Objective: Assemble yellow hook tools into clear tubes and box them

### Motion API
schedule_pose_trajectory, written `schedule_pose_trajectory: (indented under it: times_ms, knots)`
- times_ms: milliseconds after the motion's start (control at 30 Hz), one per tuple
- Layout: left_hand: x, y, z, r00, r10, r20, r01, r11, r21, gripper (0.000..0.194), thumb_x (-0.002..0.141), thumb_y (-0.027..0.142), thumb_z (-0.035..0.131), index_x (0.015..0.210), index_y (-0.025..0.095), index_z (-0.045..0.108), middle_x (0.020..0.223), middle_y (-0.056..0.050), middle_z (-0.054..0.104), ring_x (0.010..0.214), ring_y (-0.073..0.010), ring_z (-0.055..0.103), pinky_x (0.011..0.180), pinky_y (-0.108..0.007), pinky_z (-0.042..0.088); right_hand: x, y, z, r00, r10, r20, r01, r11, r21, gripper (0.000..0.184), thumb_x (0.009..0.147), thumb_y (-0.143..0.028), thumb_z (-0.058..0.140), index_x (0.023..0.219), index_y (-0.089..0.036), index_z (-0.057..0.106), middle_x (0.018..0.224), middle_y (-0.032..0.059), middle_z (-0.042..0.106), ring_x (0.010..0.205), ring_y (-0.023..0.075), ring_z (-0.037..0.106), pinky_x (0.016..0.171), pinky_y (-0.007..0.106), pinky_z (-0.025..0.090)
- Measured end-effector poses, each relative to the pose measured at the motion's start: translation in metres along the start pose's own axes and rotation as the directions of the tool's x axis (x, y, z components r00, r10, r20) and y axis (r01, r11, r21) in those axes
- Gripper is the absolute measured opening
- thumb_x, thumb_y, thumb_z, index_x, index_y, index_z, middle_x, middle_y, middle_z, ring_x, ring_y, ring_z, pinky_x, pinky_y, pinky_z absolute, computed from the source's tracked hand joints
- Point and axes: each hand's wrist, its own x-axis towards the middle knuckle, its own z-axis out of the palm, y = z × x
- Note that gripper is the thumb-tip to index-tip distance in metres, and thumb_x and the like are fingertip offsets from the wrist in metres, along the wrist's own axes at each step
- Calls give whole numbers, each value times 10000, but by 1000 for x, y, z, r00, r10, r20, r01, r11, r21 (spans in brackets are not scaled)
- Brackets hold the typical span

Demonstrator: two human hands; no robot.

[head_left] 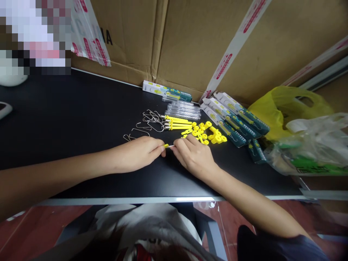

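My left hand (144,150) pinches a small yellow plastic piece (166,145) between thumb and fingers. Out of it, a thin metal part (171,146) runs across to my right hand (194,154), whose closed fingertips grip the other end. What lies inside the fingers is hidden. Just beyond my hands, a row of yellow rods (179,122) has metal ends toward bent wire hooks (154,117). Loose yellow plastic caps and fittings (216,138) are heaped past my right hand. Clear plastic tubes (185,110) lie behind the rods.
Printed green-and-white boxes (231,119) are stacked at the right, and another box (167,90) lies along the back. Yellow and clear plastic bags (296,108) bulge over the table's right end. Large cardboard (187,43) stands behind the black table (81,119).
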Motion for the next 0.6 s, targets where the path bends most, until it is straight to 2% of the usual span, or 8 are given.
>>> schedule_pose_trajectory:
  times_ms: [367,433,500,600]
  knots:
    - [-2,2,5,999,9,-39,-7,999,52,293,953,240,304,751,193,511,688,-6,562,623,-159,530,670,-280,401,2,-4,-1,997,76,-23,-75,997,34,261,973,-282,468,730,-195,513,601,24,592,642,169,504,506,305,240]
    - [-2,3,7,999,-1,-53,1,1000,12,277,963,271,302,840,183,534,700,-5,558,634,-160,528,663,-280,399,3,-7,-3,996,72,-49,-71,997,16,265,972,-253,456,716,-199,500,581,24,574,626,168,495,508,304,245]
    - [-2,3,8,998,-12,-67,9,999,-44,284,970,301,301,1044,172,542,698,5,554,637,-162,527,662,-281,401,4,-10,-4,996,65,-64,-65,998,13,262,968,-218,442,711,-201,493,566,21,559,607,166,486,511,301,252]
    - [-2,3,10,995,-28,-92,21,997,-74,403,968,313,306,1335,178,403,668,23,535,617,-167,522,649,-284,399,4,-11,-4,994,105,-15,-104,990,91,244,963,-206,420,732,-199,497,574,17,559,583,157,490,499,289,256]
